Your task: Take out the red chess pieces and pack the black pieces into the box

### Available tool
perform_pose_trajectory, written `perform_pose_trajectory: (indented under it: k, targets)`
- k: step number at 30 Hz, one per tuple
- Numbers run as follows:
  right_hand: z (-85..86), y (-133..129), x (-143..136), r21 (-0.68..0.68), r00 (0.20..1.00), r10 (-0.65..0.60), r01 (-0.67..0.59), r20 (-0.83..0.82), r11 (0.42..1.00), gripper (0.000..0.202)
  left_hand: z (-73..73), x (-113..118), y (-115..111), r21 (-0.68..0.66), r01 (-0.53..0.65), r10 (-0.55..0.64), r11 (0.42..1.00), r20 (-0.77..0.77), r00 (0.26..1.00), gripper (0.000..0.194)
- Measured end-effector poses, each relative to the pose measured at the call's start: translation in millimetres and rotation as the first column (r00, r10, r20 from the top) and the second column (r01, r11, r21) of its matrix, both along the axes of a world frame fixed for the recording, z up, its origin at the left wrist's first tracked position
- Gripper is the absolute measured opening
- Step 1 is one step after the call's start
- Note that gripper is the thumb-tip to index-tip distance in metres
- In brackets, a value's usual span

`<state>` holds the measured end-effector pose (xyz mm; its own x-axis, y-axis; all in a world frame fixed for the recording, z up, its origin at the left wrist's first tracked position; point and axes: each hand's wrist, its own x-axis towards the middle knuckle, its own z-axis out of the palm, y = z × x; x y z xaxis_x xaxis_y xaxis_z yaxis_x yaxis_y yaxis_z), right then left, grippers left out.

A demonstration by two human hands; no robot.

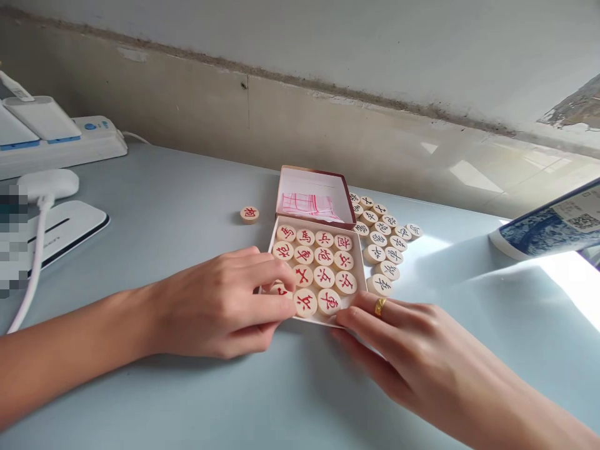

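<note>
A shallow white box lies open with its lid tilted back, holding rows of round wooden xiangqi pieces with red characters. My left hand is at the box's near left corner. Its thumb and index finger close about a red-marked xiangqi piece, which they partly cover. At the near right corner, my right hand, with a gold ring on one finger, grips the box's edge. One red xiangqi piece sits alone on the table, left of the lid.
Several black-marked xiangqi pieces are grouped right of the box on the blue-grey table. A blue patterned container stands far right. To the left are a power strip, a white cable and a flat white device. A wall runs behind.
</note>
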<state>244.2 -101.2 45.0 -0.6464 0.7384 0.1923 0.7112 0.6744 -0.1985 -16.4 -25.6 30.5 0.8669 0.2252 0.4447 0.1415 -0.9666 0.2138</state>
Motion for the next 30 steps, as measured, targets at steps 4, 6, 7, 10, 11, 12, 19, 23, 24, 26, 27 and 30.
perform_pose_trajectory:
  k: [4,6,7,10,11,12,19,23,24,26,27,30]
  targets:
    - [0.2,1.2,3.5,-0.035,1.0,-0.007,0.007,-0.011,0.999,0.02,0.4,-0.6,-3.3,-0.084,-0.032,0.031,0.996,-0.023,0.999,0.019]
    - [0.4,1.3,4.4,-0.063,1.0,-0.008,0.007,-0.014,0.998,0.02,0.5,0.2,-4.8,-0.112,-0.034,0.031,0.993,-0.029,0.999,0.024]
    - [0.5,1.0,4.5,-0.071,1.0,-0.008,0.007,-0.019,0.997,0.019,0.4,0.8,-5.2,-0.122,-0.036,0.033,0.992,-0.027,0.999,0.026]
    - [0.2,0.2,4.1,-0.067,1.0,-0.007,0.005,-0.029,0.998,0.019,0.1,2.6,-5.4,-0.116,-0.045,0.045,0.992,-0.006,0.999,0.021]
    - [-0.1,0.1,4.1,-0.061,1.0,-0.009,0.007,-0.03,0.998,0.019,0.0,2.9,-5.2,-0.098,-0.048,0.048,0.994,-0.001,0.999,0.019]
    - [-0.5,0.3,4.1,-0.058,0.999,-0.01,0.008,-0.031,0.998,0.02,-0.1,3.1,-4.9,-0.079,-0.047,0.048,0.996,0.002,0.999,0.017]
    - [-1.1,1.6,4.0,-0.065,0.999,-0.006,0.003,-0.048,0.998,0.021,-2.1,2.9,-3.8,0.03,-0.056,0.055,0.998,0.012,0.998,0.019]
    - [-3.5,0.4,4.4,-0.066,0.999,-0.008,0.006,-0.039,0.998,0.022,-4.1,2.8,-3.5,0.067,-0.052,0.049,0.996,0.043,0.998,0.017]
    - [-4.4,0.5,4.8,-0.073,0.999,-0.01,0.007,-0.042,0.997,0.022,-4.0,2.7,-3.5,0.07,-0.046,0.044,0.997,0.031,0.999,0.017]
    - [-6.0,1.3,5.2,-0.086,0.999,-0.013,0.008,-0.048,0.996,0.022,-3.2,2.4,-3.7,0.026,-0.037,0.037,0.999,0.011,0.999,0.019]
    - [-6.6,1.9,5.3,-0.089,0.999,-0.013,0.009,-0.049,0.996,0.022,-2.5,2.2,-3.9,-0.02,-0.036,0.036,0.999,0.009,0.999,0.02]
    - [-6.5,3.2,4.4,-0.084,0.999,-0.016,0.012,-0.05,0.996,0.023,0.4,1.5,-4.7,-0.172,-0.048,0.05,0.984,0.005,0.999,0.022]
